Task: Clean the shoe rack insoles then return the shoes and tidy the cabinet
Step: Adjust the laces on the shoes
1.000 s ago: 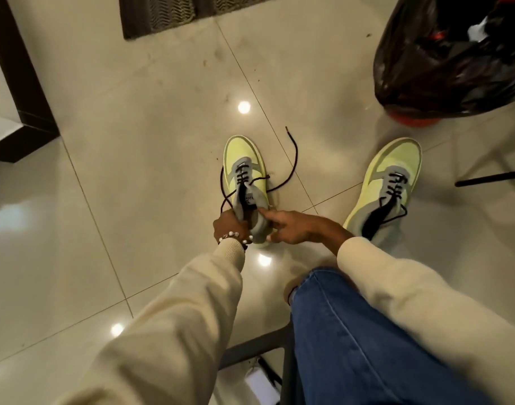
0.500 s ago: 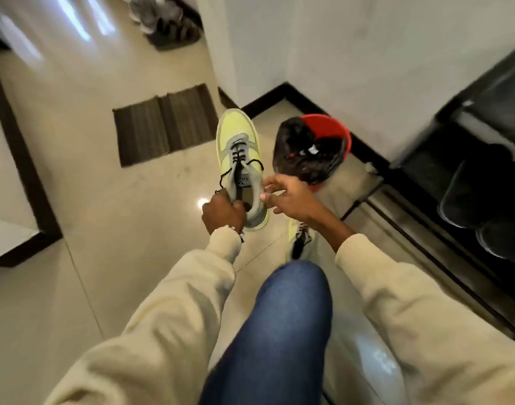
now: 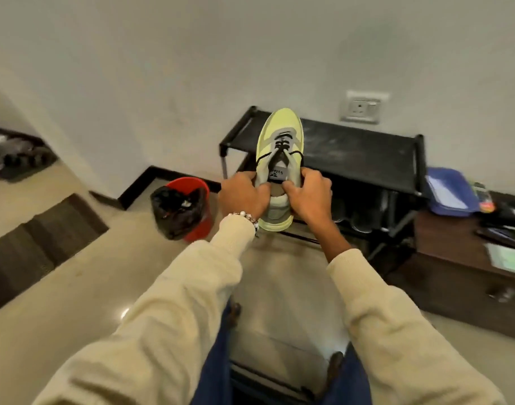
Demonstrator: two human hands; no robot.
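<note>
Both hands on one shoe (image 3: 279, 159): left hand (image 3: 244, 197) grips the left side of the collar, right hand (image 3: 307, 194) grips the right side, fingers curled into the opening around the tongue. Shoe is yellow-green and grey with black laces, held in the air, toe pointing away toward the rack (image 3: 364, 153). Not set down yet; it hangs in front of the rack's top shelf, near its left end.

Progress, as I read it:
- Rack top shelf shows no shoes. It looks dusty or streaked, so can't confirm it's been cleaned.
- Lower tier holds dark shapes, probably shoes; too dark to count or identify.
- This shoe is mid-return, so we're likely in the "put shoes back" phase.
- Its mate isn't in view. At least one more shoe is presumably left to place.
- Laces look loose, could snag on the rack post when it goes down.

Surroundings: red bin (image 3: 192, 206) with a black liner on the floor left of the rack, near the wall. Dark mat (image 3: 43, 247) further left. More footwear (image 3: 13, 153) blurred at far left, may also need returning, can't tell. Brown cabinet (image 3: 466, 276) right of the rack has a blue box (image 3: 449, 191) and assorted clutter on top, so tidying there looks not yet done.

Rough estimate: past halfway, with placing and the cabinet tidy remaining.
</note>
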